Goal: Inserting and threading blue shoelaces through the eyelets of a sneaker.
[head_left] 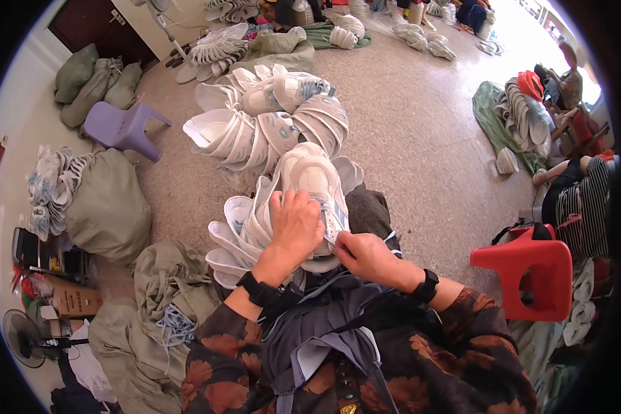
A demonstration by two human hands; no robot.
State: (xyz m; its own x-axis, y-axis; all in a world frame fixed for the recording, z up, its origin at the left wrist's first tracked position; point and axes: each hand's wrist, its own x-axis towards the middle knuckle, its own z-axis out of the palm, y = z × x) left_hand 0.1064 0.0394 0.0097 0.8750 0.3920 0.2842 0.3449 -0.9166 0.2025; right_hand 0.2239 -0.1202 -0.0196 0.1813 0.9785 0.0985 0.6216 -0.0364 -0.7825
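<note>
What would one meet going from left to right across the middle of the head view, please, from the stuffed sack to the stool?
Stuffed green sack → left hand pressing on the white shoe → right hand at the shoe's lace → red plastic stool → a seated person's striped clothing.

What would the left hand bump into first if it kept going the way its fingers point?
Probably the white shoe it rests on; the left hand points up along it. Beyond lies the shoe pile, though depth is hard to judge.
</note>
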